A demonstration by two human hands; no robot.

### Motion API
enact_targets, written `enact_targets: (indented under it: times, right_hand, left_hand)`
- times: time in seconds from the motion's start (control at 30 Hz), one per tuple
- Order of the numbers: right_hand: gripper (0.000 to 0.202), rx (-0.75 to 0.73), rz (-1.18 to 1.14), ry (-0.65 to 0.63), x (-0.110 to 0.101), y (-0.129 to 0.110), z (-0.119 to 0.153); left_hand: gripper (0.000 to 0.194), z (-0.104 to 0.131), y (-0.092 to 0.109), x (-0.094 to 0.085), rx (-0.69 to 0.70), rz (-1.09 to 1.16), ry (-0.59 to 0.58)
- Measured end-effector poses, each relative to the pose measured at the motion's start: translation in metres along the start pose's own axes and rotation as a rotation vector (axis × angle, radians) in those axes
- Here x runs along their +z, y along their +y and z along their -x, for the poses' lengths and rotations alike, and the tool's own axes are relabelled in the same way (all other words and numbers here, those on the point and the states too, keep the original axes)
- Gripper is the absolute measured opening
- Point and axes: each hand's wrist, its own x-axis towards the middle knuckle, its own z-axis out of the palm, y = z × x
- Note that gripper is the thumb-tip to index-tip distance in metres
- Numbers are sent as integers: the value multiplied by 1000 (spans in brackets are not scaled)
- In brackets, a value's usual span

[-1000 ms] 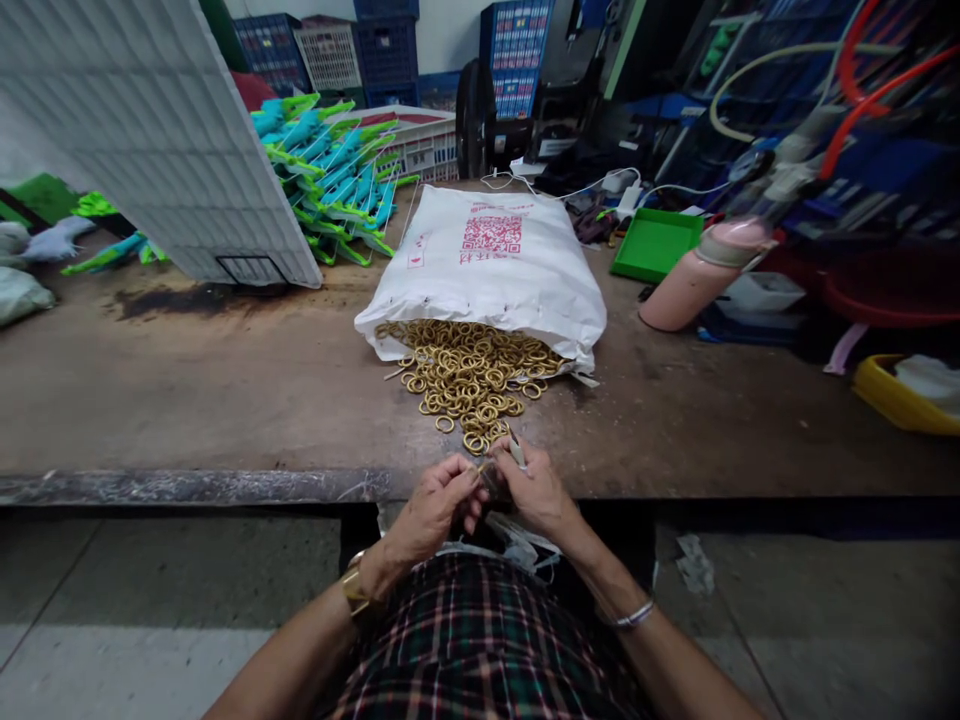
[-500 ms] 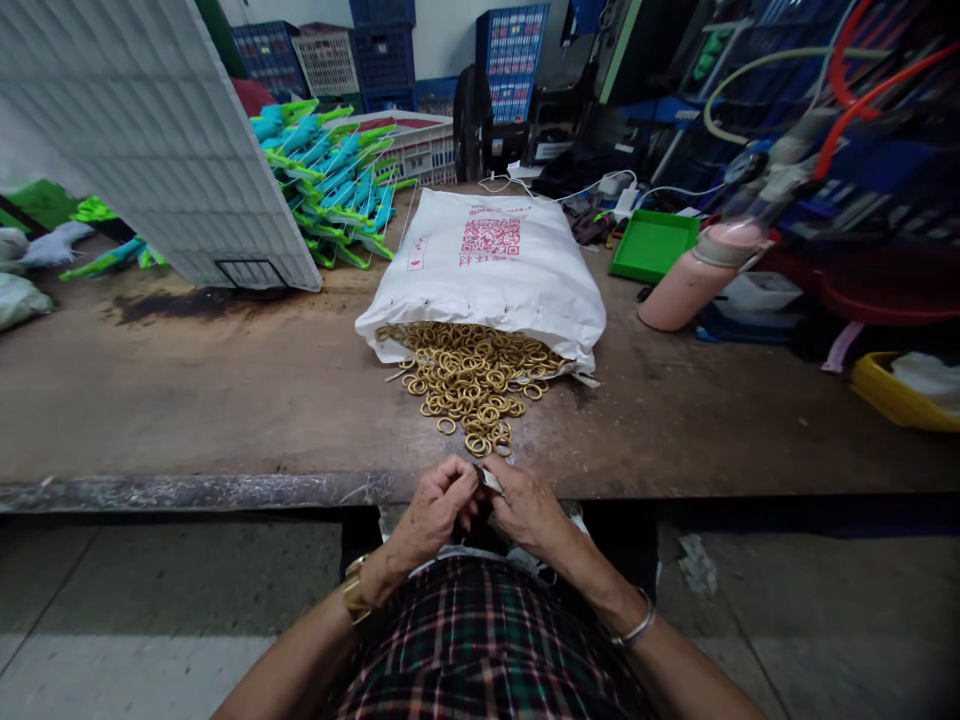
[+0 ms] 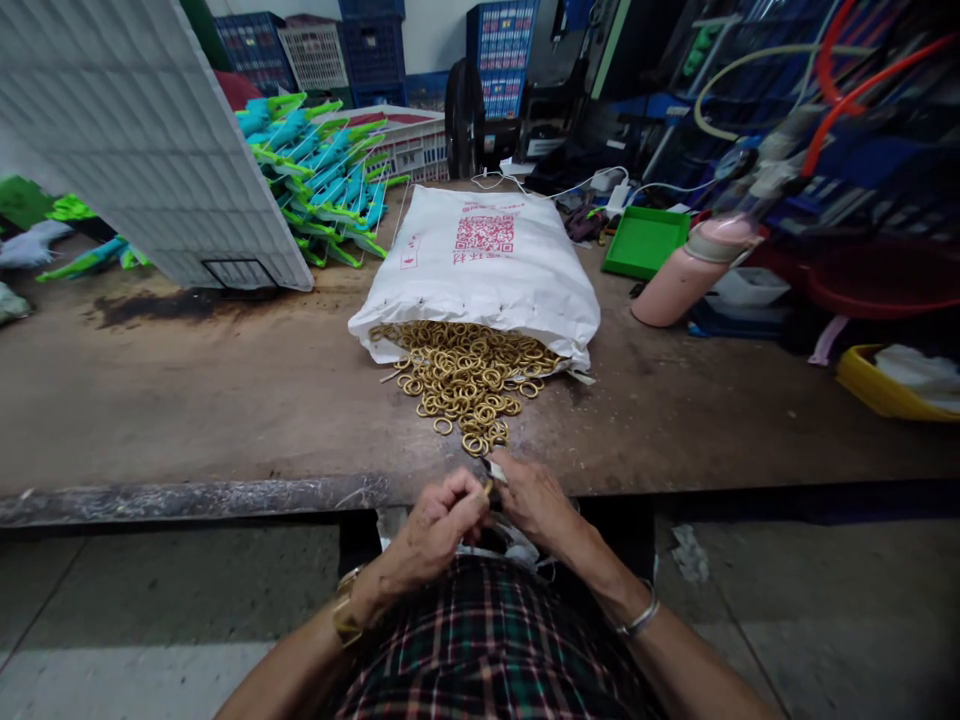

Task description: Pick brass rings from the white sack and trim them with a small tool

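Note:
Gold-coloured rings (image 3: 465, 375) spill from the mouth of a white woven sack (image 3: 480, 265) and run to a point near the table's front edge. My left hand (image 3: 442, 520) is closed in a pinch just over that edge, with a small gold ring (image 3: 488, 488) showing at its fingertips, mostly hidden. Beside it, my right hand (image 3: 538, 505) is wrapped around a small pale-handled tool (image 3: 496, 471) with a dark tip, perhaps a short blade. That tip lies close to the nearest rings of the pile. The two hands are slightly apart.
A white ribbed panel (image 3: 172, 150) leans at the left, before a heap of blue-green plastic parts (image 3: 322, 185). To the right stand a green tray (image 3: 641, 243), a pink bottle (image 3: 679, 280) and a yellow basin (image 3: 892, 390). Crates (image 3: 375, 55) are stacked behind the table (image 3: 187, 400).
My hands have moved apart. The left has come lower and nearer my body with the ring; the right has shifted slightly, its tool tip now nearer the pile. The view has shifted a little.

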Motion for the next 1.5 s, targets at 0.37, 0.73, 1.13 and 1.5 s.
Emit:
enact_targets:
  times: [0.37,0.73,1.13,1.5]
  right_hand:
    - [14,240,171,315,-9,9,-16]
    - [13,115,27,323,-4,12,-14]
    - [13,-26,-459,238,-2,-17,-9]
    - [27,114,-714,177,5,-19,-17]
  left_hand:
    - [21,-13,-17,-6,-151,538,78]
    - [23,-22,-21,-11,-264,722,193]
    - [34,-24,-24,-8,-177,262,275]
    - [30,-20,-21,-6,-137,97,225]
